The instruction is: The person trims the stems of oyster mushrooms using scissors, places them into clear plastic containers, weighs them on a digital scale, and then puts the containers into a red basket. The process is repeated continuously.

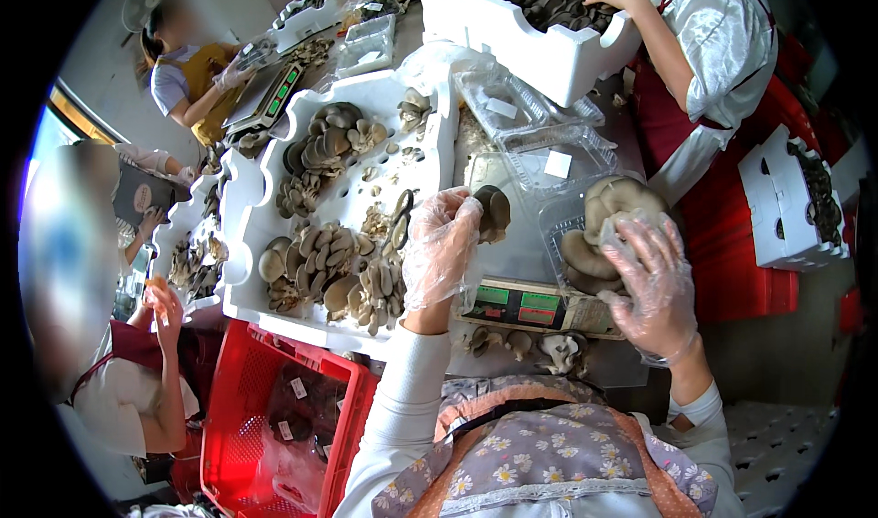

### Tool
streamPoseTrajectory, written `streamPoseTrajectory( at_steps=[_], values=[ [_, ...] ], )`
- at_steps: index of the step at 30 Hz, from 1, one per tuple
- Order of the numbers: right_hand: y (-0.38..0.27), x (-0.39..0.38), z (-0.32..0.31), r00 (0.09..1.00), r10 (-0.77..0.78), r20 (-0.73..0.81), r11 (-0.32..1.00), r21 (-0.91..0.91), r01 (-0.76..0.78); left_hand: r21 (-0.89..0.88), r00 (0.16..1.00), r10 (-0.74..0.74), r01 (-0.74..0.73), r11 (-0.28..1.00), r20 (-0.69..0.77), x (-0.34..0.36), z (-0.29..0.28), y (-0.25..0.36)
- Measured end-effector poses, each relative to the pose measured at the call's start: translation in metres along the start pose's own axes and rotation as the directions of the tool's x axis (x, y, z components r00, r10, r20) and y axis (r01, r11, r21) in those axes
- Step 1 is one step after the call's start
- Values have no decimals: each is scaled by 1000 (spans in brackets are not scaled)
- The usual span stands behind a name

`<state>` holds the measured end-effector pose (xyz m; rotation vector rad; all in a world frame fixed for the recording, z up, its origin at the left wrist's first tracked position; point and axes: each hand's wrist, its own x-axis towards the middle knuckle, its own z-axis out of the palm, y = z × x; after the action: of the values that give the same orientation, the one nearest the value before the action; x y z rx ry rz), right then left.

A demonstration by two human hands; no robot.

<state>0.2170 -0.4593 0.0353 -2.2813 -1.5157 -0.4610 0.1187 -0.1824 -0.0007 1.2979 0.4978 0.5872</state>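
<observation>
My left hand (439,248), in a clear plastic glove, is closed on a small dark oyster mushroom (495,214), which pokes out past the fingertips above a weighing scale (517,260). To the right, a clear plastic tray (551,214) sits on the scale, heaped with large grey-brown oyster mushrooms (615,200). Spread over the near side of this heap, my gloved right hand (651,285) touches the caps with its fingers apart. Left of my left hand stands a white foam box (245,253) holding loose clusters of oyster mushrooms (322,260).
Empty clear trays (512,106) are stacked beyond the scale. Mushroom pieces (558,352) lie before it. A red crate (229,408) with bagged contents stands at lower left. Co-workers stand around; one reaches into a foam box (512,38) of mushrooms at the far right.
</observation>
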Motion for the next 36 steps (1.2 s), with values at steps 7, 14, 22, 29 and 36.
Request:
streamPoseTrajectory(
  at_steps=[7,14,22,29,36],
  values=[
    [19,-1,-23,927,158,-340,986,100,-131,-43,1000,-12,12,999,-5,-18,-18,5],
    [75,-24,0,752,554,-358,804,465,-371,122,988,-141,132,984,63,-44,-28,8],
    [152,-25,72,420,817,394,-32,759,-650,625,872,-13,-340,703,490,-82,-17,-55],
    [131,-17,81,493,749,442,-21,760,-650,734,895,-4,-363,574,446,-81,-11,-65],
    [107,-32,79,459,782,421,-73,794,-603,703,981,129,-192,684,142,3,31,-19]
  ],
)
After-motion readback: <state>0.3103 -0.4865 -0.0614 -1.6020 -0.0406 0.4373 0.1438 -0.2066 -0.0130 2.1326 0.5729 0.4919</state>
